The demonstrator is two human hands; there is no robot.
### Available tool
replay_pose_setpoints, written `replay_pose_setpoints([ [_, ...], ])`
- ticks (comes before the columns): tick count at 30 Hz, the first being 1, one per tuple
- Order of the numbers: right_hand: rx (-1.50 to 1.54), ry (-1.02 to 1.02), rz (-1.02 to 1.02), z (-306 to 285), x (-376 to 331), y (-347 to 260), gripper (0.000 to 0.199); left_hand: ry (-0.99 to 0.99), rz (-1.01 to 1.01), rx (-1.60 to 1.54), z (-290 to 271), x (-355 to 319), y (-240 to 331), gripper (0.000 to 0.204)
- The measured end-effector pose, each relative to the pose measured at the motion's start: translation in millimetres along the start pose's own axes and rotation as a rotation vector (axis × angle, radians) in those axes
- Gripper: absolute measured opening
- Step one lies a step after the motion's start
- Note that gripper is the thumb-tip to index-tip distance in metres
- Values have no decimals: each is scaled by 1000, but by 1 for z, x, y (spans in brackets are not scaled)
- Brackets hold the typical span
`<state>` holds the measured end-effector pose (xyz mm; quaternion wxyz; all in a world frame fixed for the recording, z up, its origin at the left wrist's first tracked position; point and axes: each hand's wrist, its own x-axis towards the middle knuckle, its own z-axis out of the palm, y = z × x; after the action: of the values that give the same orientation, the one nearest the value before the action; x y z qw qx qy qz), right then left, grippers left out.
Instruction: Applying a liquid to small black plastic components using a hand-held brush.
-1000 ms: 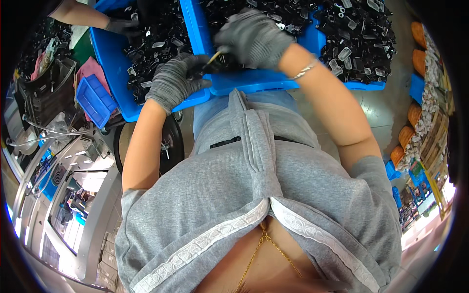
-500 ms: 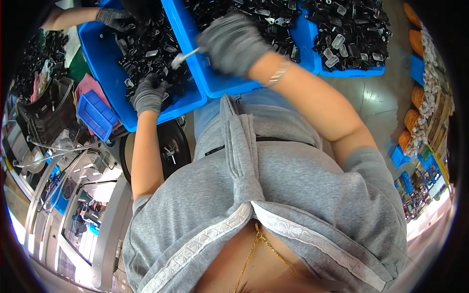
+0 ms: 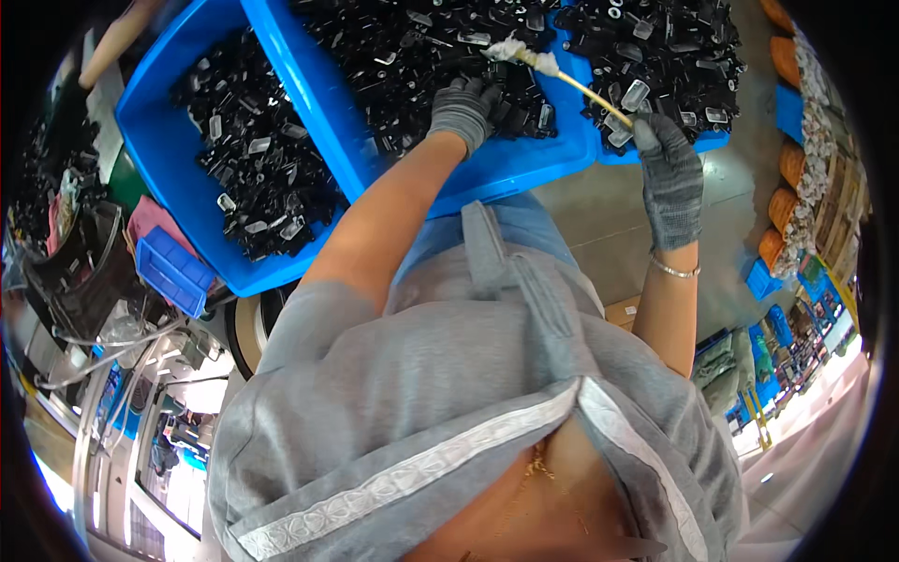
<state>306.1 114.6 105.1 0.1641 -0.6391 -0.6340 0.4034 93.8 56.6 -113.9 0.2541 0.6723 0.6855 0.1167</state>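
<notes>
My right hand (image 3: 670, 183), in a grey knit glove, is closed round the lower end of a thin wooden stick (image 3: 592, 95). Ragged white fluff wraps the stick's far part, which points left over the middle bin. My left hand (image 3: 464, 114), gloved alike, reaches down onto the black plastic pieces (image 3: 398, 98) in the middle blue bin (image 3: 515, 166). Its fingers look spread on the pile; their tips are partly lost among the dark parts. Small clear and silvery pieces lie mixed in with the black ones.
A left blue bin (image 3: 154, 131) and a right blue bin (image 3: 655, 155) hold similar parts. Left of them sit a small blue tray (image 3: 173, 270), pink cloth (image 3: 154, 220) and a dark curved shell (image 3: 80, 267). Another person's forearm (image 3: 117, 42) shows at upper left. Orange baskets (image 3: 788, 164) line the right.
My left hand has gone from the left bin to the middle bin. My right hand has swung right with the stick. The other person's gloved hand has left the left bin.
</notes>
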Motion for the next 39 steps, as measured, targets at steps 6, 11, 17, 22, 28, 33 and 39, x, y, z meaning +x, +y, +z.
replay_pose_setpoints([
  [6, -16, -40, 0, 4, -21, 13, 20, -162, -324, -402, 16, 22, -33, 25],
  [11, -213, -177, -162, 33, -20, 8, 16, 147, -1116, -2049, -54, -12, -49, 17],
  [17, -327, -246, -462, 79, -18, -40, 22, 562, -1113, -2270, -115, -63, -39, 12],
  [22, -372, -267, -643, 95, -35, -79, 23, 754, -1124, -2446, -141, -93, -37, 16],
  [28, -388, -279, -798, 125, -66, -110, 25, 767, -841, -2555, -160, -138, -66, 21],
  [33, -563, -385, -735, 166, -92, -146, 22, 1000, -1074, -2209, -169, -155, -69, 22],
  [39, -559, -377, -918, 195, -91, -150, 20, 814, -974, -1991, -197, -170, -68, 29],
])
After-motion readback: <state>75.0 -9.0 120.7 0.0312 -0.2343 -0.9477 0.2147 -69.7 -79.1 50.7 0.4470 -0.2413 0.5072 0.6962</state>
